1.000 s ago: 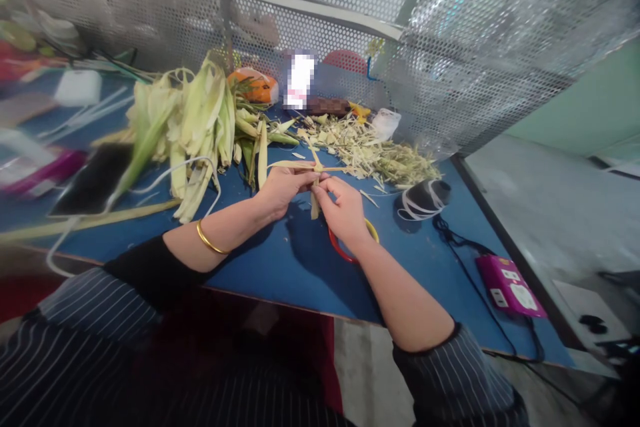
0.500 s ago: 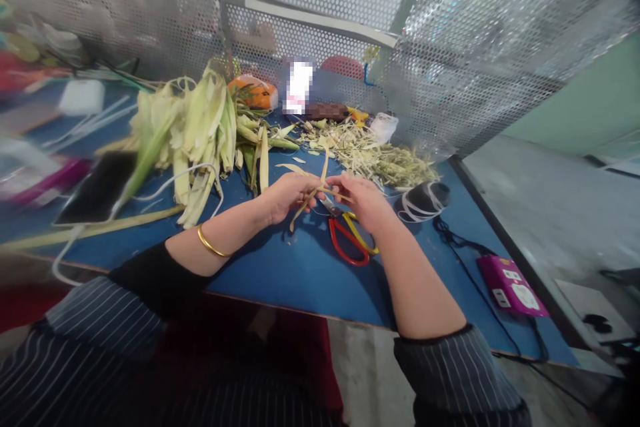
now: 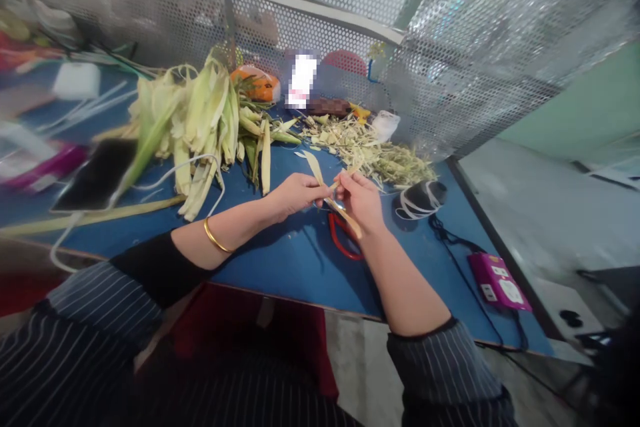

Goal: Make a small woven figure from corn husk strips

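Pale strips of corn husk [image 3: 315, 168] cross one another between my two hands, over the middle of the blue table. My left hand [image 3: 299, 195] pinches them between thumb and fingers. Close beside it, my right hand [image 3: 361, 199] is also closed on the husk strips, and one strip hangs down across its palm side. Just under my right hand lie scissors with a red handle [image 3: 342, 240]; their blades and other handle are mostly covered by the hand and husk.
A heap of corn husks [image 3: 207, 117] lies at the left beside a phone [image 3: 95, 177] on a white cable. Shredded husk scraps [image 3: 367, 147] spread at the back. At the right are a dark cord-wrapped object [image 3: 423, 200] and a purple power strip [image 3: 500, 283].
The husk strips have turned in my hands; one now slants from upper left to lower right. My right hand has rotated and covers the yellow scissor handle that showed before.
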### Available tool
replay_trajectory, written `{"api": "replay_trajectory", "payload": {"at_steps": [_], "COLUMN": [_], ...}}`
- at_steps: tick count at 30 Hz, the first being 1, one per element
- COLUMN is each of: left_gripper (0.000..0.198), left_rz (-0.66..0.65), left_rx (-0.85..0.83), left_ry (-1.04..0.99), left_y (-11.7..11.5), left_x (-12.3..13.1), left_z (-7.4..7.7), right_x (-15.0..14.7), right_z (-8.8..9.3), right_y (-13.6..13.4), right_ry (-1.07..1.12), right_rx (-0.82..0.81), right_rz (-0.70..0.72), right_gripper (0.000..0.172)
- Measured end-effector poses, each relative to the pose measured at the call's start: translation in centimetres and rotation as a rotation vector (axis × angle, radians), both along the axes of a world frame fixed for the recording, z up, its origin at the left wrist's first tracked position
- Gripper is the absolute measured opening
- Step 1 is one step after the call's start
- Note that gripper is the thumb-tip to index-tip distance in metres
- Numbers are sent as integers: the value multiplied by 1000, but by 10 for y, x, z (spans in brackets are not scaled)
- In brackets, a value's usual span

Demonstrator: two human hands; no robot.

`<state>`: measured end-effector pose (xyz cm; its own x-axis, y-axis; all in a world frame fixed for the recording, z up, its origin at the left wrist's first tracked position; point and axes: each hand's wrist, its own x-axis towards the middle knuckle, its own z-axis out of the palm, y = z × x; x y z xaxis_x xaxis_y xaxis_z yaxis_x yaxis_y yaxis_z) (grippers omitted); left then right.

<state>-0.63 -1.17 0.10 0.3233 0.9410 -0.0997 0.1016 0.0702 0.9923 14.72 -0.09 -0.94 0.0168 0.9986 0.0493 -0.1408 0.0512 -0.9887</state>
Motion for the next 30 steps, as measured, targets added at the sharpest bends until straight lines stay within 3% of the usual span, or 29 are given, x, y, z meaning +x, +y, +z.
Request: {"api": "replay_trajectory", "payload": {"at_steps": [5,8,13,21,27,30], "left_gripper": [36,29,22,12,19,20], "left_rz": [12,26,46,39,37,29], "left_rx": [85,5,-50,-88,-129,-142], "left_ry": [100,-32,-171,-126,-77,-81], "left_y": [-4,-2,6,13,16,14], "left_x": [-2,-5,-11,-12,-11,-10], "left_z": [6,11,17,8,6,7], "right_x": [0,0,-10,-11,-4,-4], "right_z": [4,10,14,0,10,10], "right_y": [2,9,23,17,11,14], "right_ry": [-55,-92,45,-26,-43,-77], "right_rx": [60,94,89,118,178,179], "right_rz": [-66,-23,38,62,162,127], "right_gripper": [30,29,24,30,21,22]}}
